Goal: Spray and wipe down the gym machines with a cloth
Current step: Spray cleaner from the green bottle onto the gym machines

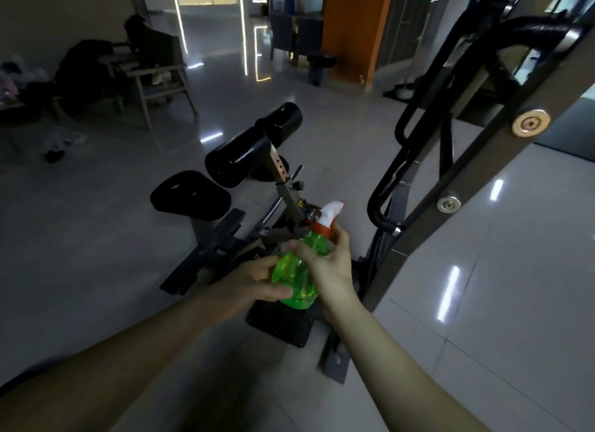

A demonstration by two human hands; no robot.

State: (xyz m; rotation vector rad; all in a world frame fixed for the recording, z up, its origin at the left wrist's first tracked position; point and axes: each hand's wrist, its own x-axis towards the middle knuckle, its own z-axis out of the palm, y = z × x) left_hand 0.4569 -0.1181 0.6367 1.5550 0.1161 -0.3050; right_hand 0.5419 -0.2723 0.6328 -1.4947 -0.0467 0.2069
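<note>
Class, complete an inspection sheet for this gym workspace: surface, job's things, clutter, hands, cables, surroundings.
Surface: glossy tiled floor, streaked with light reflections.
Job's things: green spray bottle, white trigger head, above the black gym machine; cloth not seen.
Clutter: dark bags and clothes heaped far left.
Hands: left hand grips the bottle's lower body; right hand holds its upper part.
Cables: nothing seen.
Surroundings: wooden chair, orange pillar behind.
</note>
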